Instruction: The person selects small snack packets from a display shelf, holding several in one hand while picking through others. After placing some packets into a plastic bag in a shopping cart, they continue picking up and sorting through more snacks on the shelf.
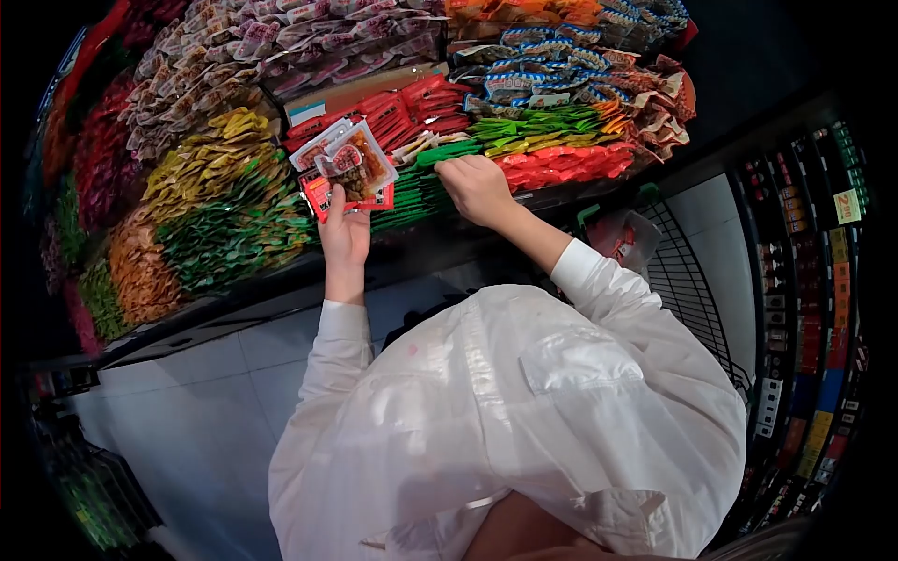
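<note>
My left hand [346, 236] is closed around several small snack packets [357, 166], fanned out above the display. The top ones have clear windows with brownish food behind them, and a red packet edge sticks out below. My right hand [477, 190] reaches to the front of the stacked green packets [423, 198], its fingers curled and pinching at the edge of one green snack packet [449, 152]. Its fingertips are partly hidden. Directly behind both hands lie red packets [398, 110], and bright red packets [566, 166] sit just right of my right hand.
Heaped packets fill the display, including yellow ones [220, 154], orange ones [142, 257] and blue-and-white ones [524, 84]. A wire shopping cart [687, 266] with a clear package stands at my right. Beyond it is a stocked shelf [795, 309]. Tiled floor [187, 411] lies to the left.
</note>
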`<state>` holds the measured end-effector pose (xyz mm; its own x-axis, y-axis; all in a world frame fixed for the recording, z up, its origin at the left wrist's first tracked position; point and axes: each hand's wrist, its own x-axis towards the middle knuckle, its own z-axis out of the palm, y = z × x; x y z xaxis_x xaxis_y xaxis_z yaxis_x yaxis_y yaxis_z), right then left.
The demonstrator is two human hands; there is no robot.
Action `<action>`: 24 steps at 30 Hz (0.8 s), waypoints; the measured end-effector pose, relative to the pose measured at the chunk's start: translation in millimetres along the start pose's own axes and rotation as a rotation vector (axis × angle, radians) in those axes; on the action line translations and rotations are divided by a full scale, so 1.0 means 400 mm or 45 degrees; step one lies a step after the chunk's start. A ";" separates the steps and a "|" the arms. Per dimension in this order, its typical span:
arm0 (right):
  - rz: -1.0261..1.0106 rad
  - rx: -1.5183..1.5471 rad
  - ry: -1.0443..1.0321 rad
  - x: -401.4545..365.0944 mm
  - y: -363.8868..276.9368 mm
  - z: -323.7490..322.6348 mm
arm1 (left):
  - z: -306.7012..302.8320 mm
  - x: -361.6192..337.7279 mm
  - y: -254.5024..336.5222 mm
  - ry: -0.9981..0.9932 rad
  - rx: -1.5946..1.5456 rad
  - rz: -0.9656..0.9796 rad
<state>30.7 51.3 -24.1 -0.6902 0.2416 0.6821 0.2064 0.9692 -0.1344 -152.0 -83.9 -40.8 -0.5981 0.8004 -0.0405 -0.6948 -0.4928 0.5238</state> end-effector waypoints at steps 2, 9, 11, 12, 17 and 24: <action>0.027 -0.002 0.005 -0.009 0.008 0.017 | 0.013 -0.001 0.002 0.005 0.011 0.003; 0.148 -0.029 -0.200 -0.009 -0.008 0.010 | -0.008 0.009 -0.001 0.008 -0.024 -0.026; 0.075 -0.165 -0.079 -0.011 -0.028 0.005 | -0.004 0.004 -0.002 0.017 -0.023 -0.018; 0.002 -0.293 0.036 -0.015 -0.039 0.001 | 0.000 0.002 -0.003 0.037 -0.020 -0.010; 0.298 -0.324 -0.100 -0.012 -0.105 0.001 | 0.005 -0.002 0.001 -0.007 -0.001 -0.021; 0.293 -0.281 -0.144 -0.047 -0.050 0.046 | 0.000 -0.006 0.001 0.000 0.017 -0.002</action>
<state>26.9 28.2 -47.4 -0.6782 0.4689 0.5658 0.5026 0.8577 -0.1084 -151.0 -86.0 -40.4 -0.5972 0.8010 -0.0410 -0.6901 -0.4871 0.5353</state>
